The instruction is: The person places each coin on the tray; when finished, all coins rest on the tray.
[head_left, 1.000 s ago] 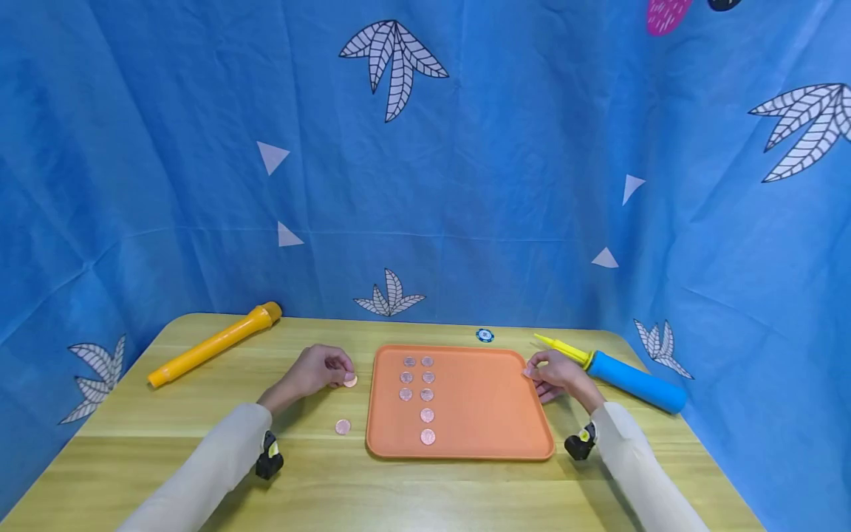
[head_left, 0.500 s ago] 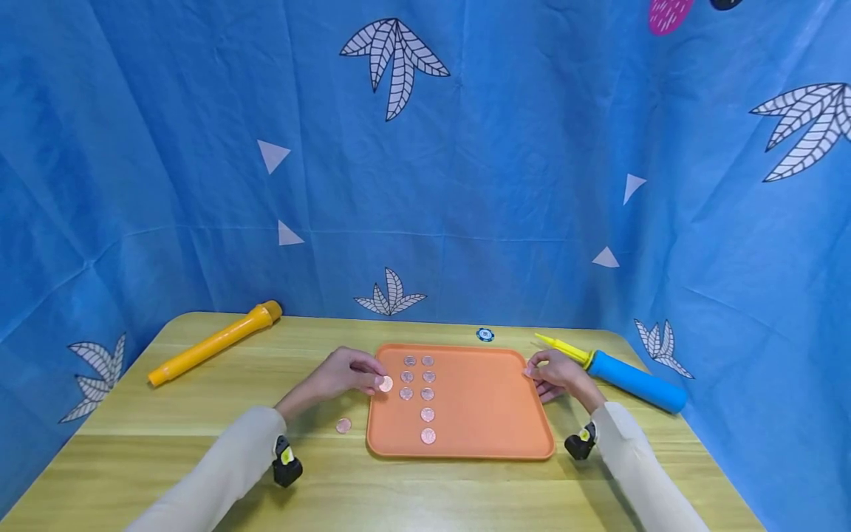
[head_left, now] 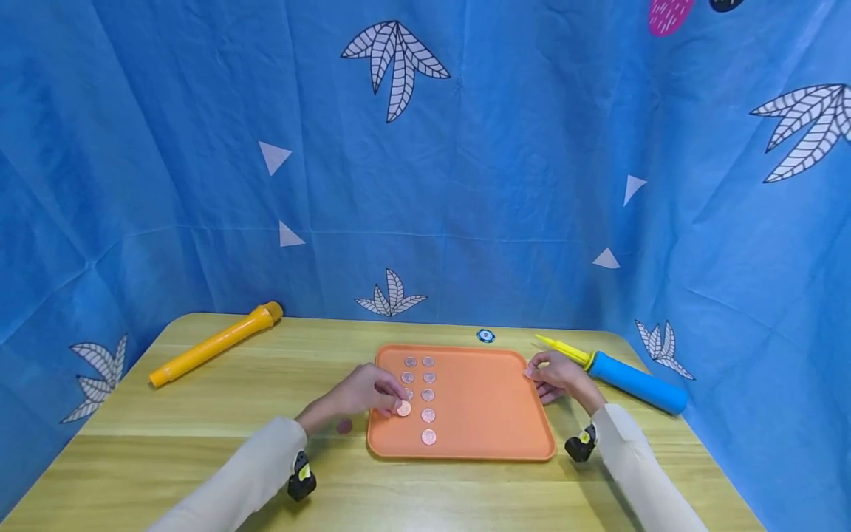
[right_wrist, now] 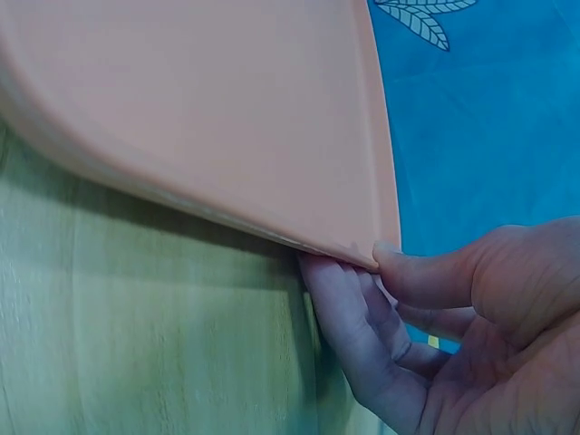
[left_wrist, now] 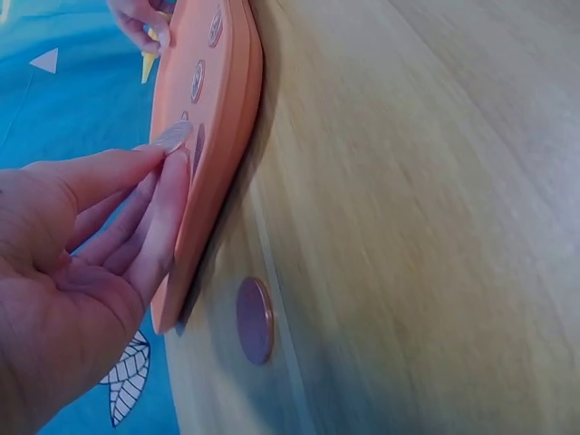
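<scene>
My left hand (head_left: 368, 389) pinches a copper-coloured coin (head_left: 403, 408) between thumb and fingertips, low over the left part of an orange tray (head_left: 488, 414). In the left wrist view this coin (left_wrist: 174, 136) appears edge-on near the tray rim. Two columns of similar coins lie on the tray; the left column's nearest coin (head_left: 408, 394) is partly covered by my fingers. Another coin (left_wrist: 255, 320) rests on the table left of the tray, beneath my left wrist. My right hand (head_left: 557, 372) grips the tray's right rim, thumb on top and fingers underneath, as the right wrist view shows.
An orange toy microphone (head_left: 216, 345) lies at the table's back left. A blue poker chip (head_left: 486, 336) sits behind the tray. To the right, beside my right hand, is a blue and yellow hand pump (head_left: 638, 380). A blue patterned curtain (head_left: 505, 185) hangs behind the table.
From the table left of the tray, my left hand has carried a coin rightward over the rim, then slightly nearer, below the left column. My right hand keeps its grip on the rim.
</scene>
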The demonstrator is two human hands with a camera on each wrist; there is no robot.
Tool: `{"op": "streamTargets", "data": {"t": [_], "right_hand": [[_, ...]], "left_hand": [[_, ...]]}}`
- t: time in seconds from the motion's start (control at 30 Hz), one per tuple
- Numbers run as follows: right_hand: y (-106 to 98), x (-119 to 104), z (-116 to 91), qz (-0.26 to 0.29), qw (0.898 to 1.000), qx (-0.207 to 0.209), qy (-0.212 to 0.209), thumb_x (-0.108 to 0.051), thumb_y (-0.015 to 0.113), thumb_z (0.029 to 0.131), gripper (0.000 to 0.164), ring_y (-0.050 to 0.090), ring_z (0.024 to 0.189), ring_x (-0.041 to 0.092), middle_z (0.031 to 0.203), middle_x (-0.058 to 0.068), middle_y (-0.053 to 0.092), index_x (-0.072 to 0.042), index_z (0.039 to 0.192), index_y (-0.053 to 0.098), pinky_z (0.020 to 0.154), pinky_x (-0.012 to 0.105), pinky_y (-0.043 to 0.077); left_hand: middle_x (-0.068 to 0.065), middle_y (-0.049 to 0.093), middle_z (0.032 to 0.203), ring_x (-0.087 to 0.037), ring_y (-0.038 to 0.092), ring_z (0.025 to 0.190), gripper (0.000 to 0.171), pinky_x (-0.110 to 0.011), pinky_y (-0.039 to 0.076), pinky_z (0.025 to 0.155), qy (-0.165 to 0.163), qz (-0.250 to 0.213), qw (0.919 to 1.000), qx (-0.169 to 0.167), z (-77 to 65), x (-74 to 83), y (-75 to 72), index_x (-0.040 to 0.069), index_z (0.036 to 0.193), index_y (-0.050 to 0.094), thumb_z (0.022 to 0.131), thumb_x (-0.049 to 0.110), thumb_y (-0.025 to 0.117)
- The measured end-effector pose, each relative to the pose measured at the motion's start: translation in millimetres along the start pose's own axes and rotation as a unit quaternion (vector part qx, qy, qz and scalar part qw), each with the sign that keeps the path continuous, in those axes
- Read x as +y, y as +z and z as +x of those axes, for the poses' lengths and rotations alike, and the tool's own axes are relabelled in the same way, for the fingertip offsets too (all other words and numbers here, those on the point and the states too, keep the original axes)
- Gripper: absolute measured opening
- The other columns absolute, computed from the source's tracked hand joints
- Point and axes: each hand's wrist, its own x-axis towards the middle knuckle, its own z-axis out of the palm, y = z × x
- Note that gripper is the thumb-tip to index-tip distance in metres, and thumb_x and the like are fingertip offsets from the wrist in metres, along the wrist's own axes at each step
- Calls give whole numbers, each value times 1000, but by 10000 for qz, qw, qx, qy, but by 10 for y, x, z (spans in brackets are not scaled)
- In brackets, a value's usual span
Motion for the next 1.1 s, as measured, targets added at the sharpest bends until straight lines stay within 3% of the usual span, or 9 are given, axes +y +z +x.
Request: {"op": "streamTargets", "data": {"t": [0.53, 0.7, 0.87, 1.1], "right_hand": [[0, 11, 2, -101, 9999, 33, 6, -11, 61, 106, 12, 67, 59, 16, 71, 7, 65, 1, 105, 59, 61, 38, 63], [-6, 3, -1, -65, 10000, 5, 18, -11, 61, 106, 13, 68, 60, 16, 72, 8, 66, 2, 106, 59, 62, 38, 63], [-8, 1, -2, -39, 10000, -12, 11, -11, 61, 106, 13, 68, 59, 16, 71, 8, 66, 2, 106, 59, 62, 38, 63], [-1, -5, -3, -79, 10000, -7, 50, -10, 61, 106, 12, 68, 60, 16, 71, 8, 66, 1, 106, 59, 62, 38, 63]], "left_hand": [[-2, 68, 72, -11, 57, 58, 10, -22, 50, 52, -503, 672, 9956, 415, 51, 131, 187, 0, 84, 73, 85, -7, 80], [-2, 67, 79, -12, 58, 65, 9, -22, 51, 54, -384, 549, 9968, 446, 50, 90, 181, 2, 89, 72, 88, -4, 79], [-6, 71, 96, -16, 63, 81, 10, -28, 56, 67, 118, 312, 9984, 465, 30, -36, 53, 5, 101, 75, 93, 8, 79], [-18, 70, 116, -22, 64, 99, 30, -27, 56, 82, 337, 185, 9982, 466, -177, -194, -284, 1, 118, 70, 94, 15, 80]]}}
